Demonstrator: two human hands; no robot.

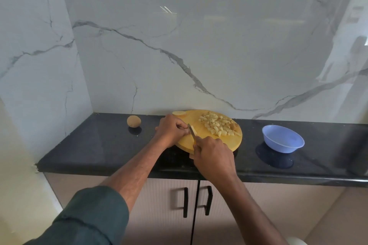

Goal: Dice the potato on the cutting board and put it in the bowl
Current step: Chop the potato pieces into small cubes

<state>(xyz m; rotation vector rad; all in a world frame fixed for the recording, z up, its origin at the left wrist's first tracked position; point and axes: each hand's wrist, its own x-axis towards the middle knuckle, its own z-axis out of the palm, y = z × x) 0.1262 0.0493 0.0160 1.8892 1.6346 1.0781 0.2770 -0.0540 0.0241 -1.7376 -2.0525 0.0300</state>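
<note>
Cabinet doors, dark counter, seemingly marble wall.

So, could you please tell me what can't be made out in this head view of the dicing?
- Potato piece being cut: mostly hidden under the left hand.
- Knife handle: covered by the right hand.
- Inside of the blue bowl: looks empty, but the low angle hides its near inner wall.
- Diced potato: too small to count.
</note>
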